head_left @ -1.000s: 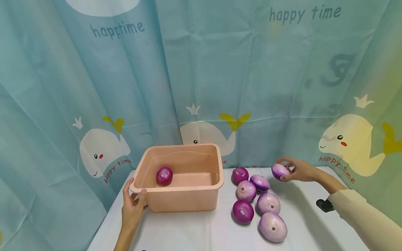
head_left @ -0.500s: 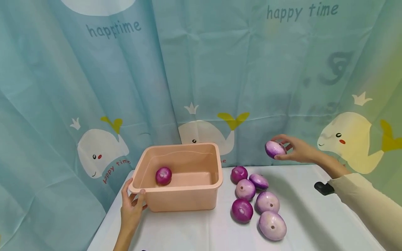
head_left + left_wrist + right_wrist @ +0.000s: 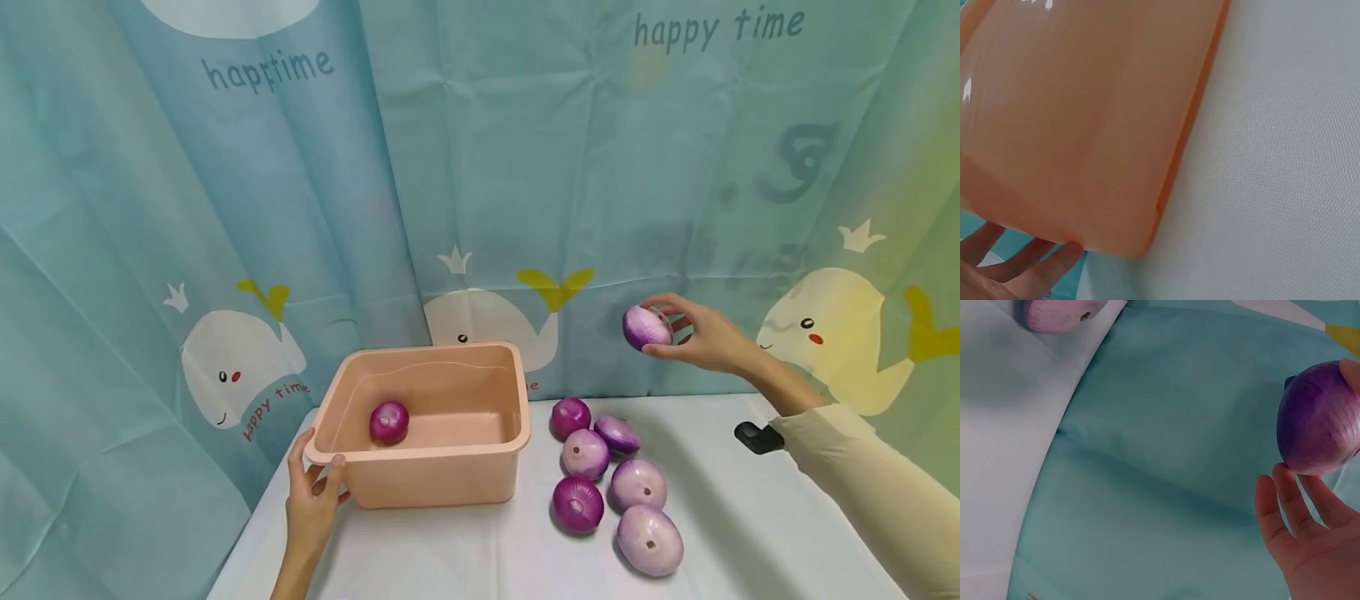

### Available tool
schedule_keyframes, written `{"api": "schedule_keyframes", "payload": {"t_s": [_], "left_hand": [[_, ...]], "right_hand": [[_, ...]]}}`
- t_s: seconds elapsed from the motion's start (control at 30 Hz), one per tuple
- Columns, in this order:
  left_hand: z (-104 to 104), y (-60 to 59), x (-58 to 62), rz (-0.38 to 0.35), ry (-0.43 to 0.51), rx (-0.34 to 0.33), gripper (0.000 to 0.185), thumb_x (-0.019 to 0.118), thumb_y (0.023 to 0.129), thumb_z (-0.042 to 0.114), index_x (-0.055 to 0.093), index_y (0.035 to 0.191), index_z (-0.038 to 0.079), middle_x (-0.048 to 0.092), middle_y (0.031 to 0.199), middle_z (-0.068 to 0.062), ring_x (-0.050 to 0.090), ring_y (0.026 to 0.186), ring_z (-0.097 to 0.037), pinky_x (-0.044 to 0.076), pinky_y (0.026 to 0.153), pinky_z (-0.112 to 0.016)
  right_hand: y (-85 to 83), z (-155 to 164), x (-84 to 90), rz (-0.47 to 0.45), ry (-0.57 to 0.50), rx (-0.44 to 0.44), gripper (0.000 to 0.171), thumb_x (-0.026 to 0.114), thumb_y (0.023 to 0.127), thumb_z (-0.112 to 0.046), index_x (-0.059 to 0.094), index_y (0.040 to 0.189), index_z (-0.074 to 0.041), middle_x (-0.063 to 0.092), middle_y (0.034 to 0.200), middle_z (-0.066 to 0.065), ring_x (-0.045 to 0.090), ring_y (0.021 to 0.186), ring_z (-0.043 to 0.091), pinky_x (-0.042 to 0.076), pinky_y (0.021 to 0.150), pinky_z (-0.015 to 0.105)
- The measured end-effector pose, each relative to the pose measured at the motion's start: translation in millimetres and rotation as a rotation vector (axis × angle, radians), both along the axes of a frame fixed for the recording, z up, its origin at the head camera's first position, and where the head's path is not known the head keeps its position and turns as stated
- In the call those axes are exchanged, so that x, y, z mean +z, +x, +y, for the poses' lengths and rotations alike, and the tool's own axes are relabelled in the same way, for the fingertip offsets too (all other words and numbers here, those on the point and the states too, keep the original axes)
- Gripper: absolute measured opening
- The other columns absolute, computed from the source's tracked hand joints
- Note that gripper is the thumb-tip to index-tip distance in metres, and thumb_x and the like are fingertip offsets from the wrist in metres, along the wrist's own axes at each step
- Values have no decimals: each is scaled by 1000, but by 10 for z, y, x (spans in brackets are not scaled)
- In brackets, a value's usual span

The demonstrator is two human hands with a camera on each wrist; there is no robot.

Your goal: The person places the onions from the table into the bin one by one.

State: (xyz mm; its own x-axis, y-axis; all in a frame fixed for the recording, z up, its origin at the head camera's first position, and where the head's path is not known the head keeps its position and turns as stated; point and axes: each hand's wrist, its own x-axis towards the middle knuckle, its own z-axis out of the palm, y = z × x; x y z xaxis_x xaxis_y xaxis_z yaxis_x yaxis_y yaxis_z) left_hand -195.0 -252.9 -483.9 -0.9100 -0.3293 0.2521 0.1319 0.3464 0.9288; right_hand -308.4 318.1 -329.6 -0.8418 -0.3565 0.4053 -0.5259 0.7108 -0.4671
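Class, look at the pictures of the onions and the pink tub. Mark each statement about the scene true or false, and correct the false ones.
1. The right hand holds a purple onion up in the air. True.
2. The pink tub holds three onions. False: only one onion lies in it.
3. The left hand grips the tub's near left corner. True.
4. Six onions lie on the white table. False: five do, right of the tub.
5. The held onion is directly above the tub. False: it is off to the tub's right, in front of the curtain.
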Motion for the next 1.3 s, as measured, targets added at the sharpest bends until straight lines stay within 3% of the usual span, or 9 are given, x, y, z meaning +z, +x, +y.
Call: {"api": "schedule_keyframes", "payload": {"t_s": [0.37, 0.57, 0.63, 0.77, 0.83, 0.9, 1.0, 1.13, 1.3], "left_hand": [[37, -16, 27, -14, 0, 0, 68, 56, 107, 33, 16, 163, 31, 40, 155, -28, 62, 115, -48, 63, 71, -38], [2, 13, 18, -20, 1, 10, 68, 56, 107, 33, 17, 163, 31, 43, 154, -28, 62, 95, 2, 61, 70, -31], [-6, 28, 20, -18, -5, 19, 69, 56, 107, 32, 17, 163, 30, 43, 153, -28, 58, 91, 9, 60, 70, -29], [-1, 43, 35, -21, -18, 37, 69, 56, 107, 31, 16, 163, 30, 43, 153, -29, 66, 104, -17, 61, 68, -30], [8, 41, 40, -19, -21, 34, 69, 55, 107, 31, 15, 163, 29, 42, 153, -30, 63, 111, -35, 62, 68, -33], [15, 36, 39, -12, -14, 24, 69, 55, 107, 30, 15, 163, 28, 42, 153, -31, 61, 114, -42, 62, 68, -34], [29, 22, 25, -15, -10, 27, 69, 56, 107, 31, 16, 163, 28, 44, 152, -30, 65, 106, -23, 62, 69, -33], [30, 9, 6, -21, -16, 38, 68, 56, 106, 33, 18, 163, 30, 45, 152, -29, 57, 90, 8, 62, 69, -31], [20, 8, -8, 0, 0, 20, 67, 55, 107, 31, 18, 163, 30, 45, 151, -29, 56, 89, 11, 59, 69, -26]], "right_hand": [[-26, -107, 55, -55, 53, -23, 64, 86, 85, -37, 56, 139, -22, 63, 133, 20, 68, 103, 31, 57, 80, 43], [-111, -422, 137, -96, 78, 55, 64, 86, 85, -35, 57, 140, -22, 63, 133, 17, 67, 103, 31, 55, 78, 45], [-144, -568, 147, -116, 72, 95, 63, 86, 85, -33, 57, 139, -22, 64, 132, 15, 66, 103, 32, 56, 79, 44], [-196, -891, 173, -140, 87, 162, 62, 87, 84, -32, 58, 138, -23, 64, 129, 13, 67, 104, 32, 58, 82, 46], [-217, -1048, 203, -155, 108, 189, 62, 87, 83, -32, 58, 137, -24, 65, 127, 12, 67, 103, 31, 58, 84, 47], [-231, -1204, 241, -182, 132, 208, 61, 87, 83, -33, 58, 137, -25, 64, 126, 11, 67, 102, 28, 58, 83, 45], [-254, -1436, 283, -228, 156, 253, 61, 86, 83, -33, 57, 137, -26, 64, 125, 10, 67, 97, 26, 58, 81, 39], [-292, -1774, 311, -270, 160, 324, 60, 86, 84, -30, 56, 136, -25, 63, 126, 10, 66, 95, 25, 57, 79, 34], [-353, -2186, 280, -266, 160, 395, 59, 87, 82, -26, 58, 133, -21, 62, 127, 9, 64, 102, 25, 55, 84, 32]]}}
